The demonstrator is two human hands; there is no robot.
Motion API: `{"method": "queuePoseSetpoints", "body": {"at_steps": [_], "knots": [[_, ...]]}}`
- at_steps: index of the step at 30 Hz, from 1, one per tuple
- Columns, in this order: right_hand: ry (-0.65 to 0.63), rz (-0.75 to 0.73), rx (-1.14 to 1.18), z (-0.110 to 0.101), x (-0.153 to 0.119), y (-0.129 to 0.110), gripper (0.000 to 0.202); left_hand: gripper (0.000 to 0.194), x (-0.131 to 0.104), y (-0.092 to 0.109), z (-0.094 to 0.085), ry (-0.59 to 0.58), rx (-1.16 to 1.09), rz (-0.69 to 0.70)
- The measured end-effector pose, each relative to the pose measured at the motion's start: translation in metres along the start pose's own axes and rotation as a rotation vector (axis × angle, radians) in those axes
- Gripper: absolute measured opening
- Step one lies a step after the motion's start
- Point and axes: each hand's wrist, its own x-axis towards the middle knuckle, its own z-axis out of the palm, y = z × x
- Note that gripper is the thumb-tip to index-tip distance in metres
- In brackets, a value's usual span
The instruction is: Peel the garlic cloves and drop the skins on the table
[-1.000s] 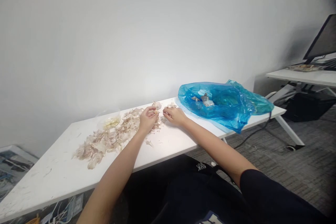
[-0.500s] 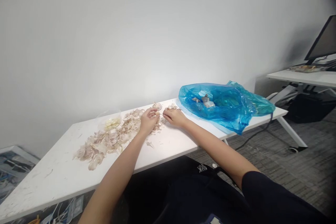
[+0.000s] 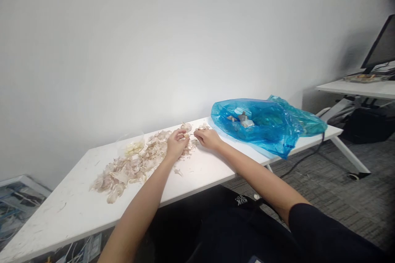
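Observation:
Above the white table (image 3: 197, 168), my left hand (image 3: 177, 144) pinches a garlic clove (image 3: 186, 135) between thumb and fingers. My right hand (image 3: 208, 137) is closed on a thin, dark, pointed tool (image 3: 191, 134), whose tip points at the clove. Its handle is hidden in my fingers, so the exact kind is unclear. Just behind my hands lies a garlic bulb (image 3: 186, 126). A wide heap of garlic skins (image 3: 123, 172) spreads to the left of my left hand. Pale peeled cloves (image 3: 134, 148) sit in a clear container at the heap's back edge.
An open blue plastic bag (image 3: 265, 127) lies on the right of the table, with pale and brownish pieces inside. Behind the table rises a white wall (image 3: 154, 49). At far right stands another desk (image 3: 364, 89) with a monitor (image 3: 381, 45). A black cable (image 3: 304, 162) hangs down.
The view has shifted slightly. The tool's tip now shows a little more between my hands; the left hand keeps its grip on the clove, and both hands stay close together.

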Motion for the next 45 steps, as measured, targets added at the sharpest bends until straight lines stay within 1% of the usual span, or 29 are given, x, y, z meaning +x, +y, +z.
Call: {"method": "queuePoseSetpoints", "body": {"at_steps": [10,15,20,23,28,35,45], "knots": [[0.014,0.064,0.013,0.0013,0.0002,0.0016,0.031,0.03,0.0005,0.0007,-0.0012,0.017,-0.019,-0.015],[0.011,0.039,0.034,-0.0025,-0.0012,0.0002,0.032,0.03,0.0,0.0014,-0.0022,0.017,-0.033,-0.018],[-0.028,0.021,-0.002,-0.0029,-0.0014,-0.002,0.029,0.034,0.001,0.0018,-0.0026,0.021,-0.11,-0.056],[-0.029,0.007,0.0,-0.0034,-0.0019,-0.003,0.03,0.036,0.0023,-0.0006,-0.0032,0.026,-0.142,-0.071],[-0.026,0.001,0.011,-0.0058,-0.0021,-0.0059,0.033,0.039,0.0021,-0.0034,-0.0032,0.0,-0.179,-0.086],[-0.046,-0.006,-0.015,-0.004,-0.0017,-0.0061,0.035,0.04,0.0015,-0.0023,-0.0018,-0.003,-0.202,-0.097],[-0.04,-0.014,-0.032,-0.0047,-0.0017,-0.0062,0.035,0.039,0.0018,-0.0036,-0.003,-0.002,-0.199,-0.089]]}}
